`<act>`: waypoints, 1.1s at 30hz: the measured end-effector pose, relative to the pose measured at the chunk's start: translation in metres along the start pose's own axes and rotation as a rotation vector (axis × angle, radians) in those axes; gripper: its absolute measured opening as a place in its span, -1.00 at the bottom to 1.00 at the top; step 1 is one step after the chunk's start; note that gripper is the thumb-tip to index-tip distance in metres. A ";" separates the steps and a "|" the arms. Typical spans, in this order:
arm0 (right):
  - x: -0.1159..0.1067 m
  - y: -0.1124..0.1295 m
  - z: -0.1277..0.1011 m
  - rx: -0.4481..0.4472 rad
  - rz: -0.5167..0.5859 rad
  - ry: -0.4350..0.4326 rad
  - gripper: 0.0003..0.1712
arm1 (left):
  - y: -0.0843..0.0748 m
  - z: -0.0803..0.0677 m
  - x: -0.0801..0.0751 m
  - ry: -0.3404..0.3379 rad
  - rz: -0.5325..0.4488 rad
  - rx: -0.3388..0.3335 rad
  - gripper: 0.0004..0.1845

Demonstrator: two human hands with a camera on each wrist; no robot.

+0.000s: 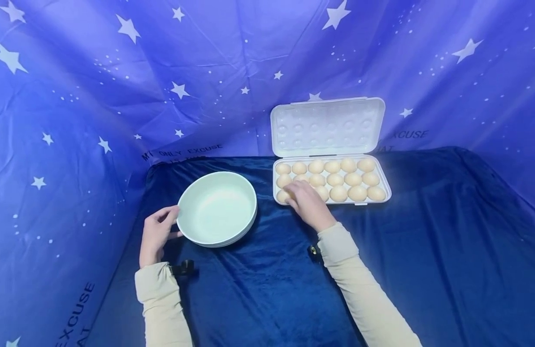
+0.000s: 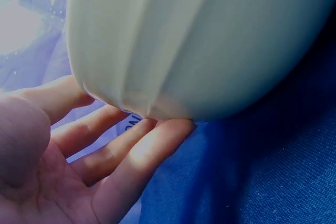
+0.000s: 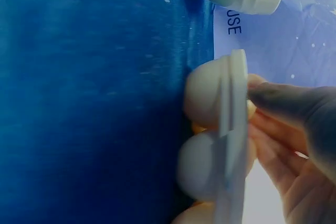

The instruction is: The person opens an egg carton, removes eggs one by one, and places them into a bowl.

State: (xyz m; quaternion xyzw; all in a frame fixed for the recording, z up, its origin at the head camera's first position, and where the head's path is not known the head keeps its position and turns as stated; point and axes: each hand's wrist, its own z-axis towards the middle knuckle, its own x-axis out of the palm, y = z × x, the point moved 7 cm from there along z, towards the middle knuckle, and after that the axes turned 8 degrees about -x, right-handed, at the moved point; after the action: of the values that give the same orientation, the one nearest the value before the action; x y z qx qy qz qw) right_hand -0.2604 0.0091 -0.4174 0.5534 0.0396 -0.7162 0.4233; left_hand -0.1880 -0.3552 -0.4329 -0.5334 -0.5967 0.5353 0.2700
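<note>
A pale green bowl (image 1: 217, 209) stands on the left of the dark blue cloth. My left hand (image 1: 158, 233) is at its left side, fingertips touching the ribbed outer wall (image 2: 173, 51) and rim. Those fingers (image 2: 139, 153) are spread and only slightly bent. To the right, a white egg carton (image 1: 386, 185) lies with its lid (image 1: 328, 127) raised, holding rows of light brown eggs (image 1: 357, 193). My right hand (image 1: 308, 202) reaches over the carton's front left corner, thumb and fingers pinching the corner egg (image 1: 282, 196). Some eggs are partly hidden under this hand.
A wrinkled dark blue cloth (image 1: 267, 299) covers the table. A purple-blue curtain (image 1: 232, 72) with white stars hangs behind and along the sides. The bowl and the carton stand a short gap apart.
</note>
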 end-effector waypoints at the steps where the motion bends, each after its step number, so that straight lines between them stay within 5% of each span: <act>1: 0.001 0.001 0.002 -0.008 -0.012 0.012 -0.69 | 0.001 0.000 0.000 -0.005 0.004 -0.001 -0.48; 12: 0.003 -0.001 0.015 -0.039 -0.037 0.095 -0.80 | 0.004 0.001 0.001 -0.022 0.026 0.001 -0.47; 18: 0.003 -0.002 0.010 -0.061 -0.045 0.087 -0.73 | 0.003 -0.002 0.000 -0.027 0.029 -0.007 -0.49; 27: 0.000 -0.004 0.007 -0.057 0.034 0.040 -0.67 | 0.009 -0.004 -0.002 -0.035 -0.063 -0.136 -0.44; 33: -0.013 0.001 0.008 -0.038 0.082 -0.004 -0.68 | 0.003 -0.008 0.001 -0.056 -0.002 -0.103 -0.50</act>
State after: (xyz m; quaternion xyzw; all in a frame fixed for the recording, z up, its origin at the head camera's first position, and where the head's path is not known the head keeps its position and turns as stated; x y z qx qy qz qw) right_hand -0.2658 0.0114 -0.4035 0.5450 0.0298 -0.6985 0.4628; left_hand -0.1801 -0.3515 -0.4334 -0.5309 -0.6314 0.5181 0.2258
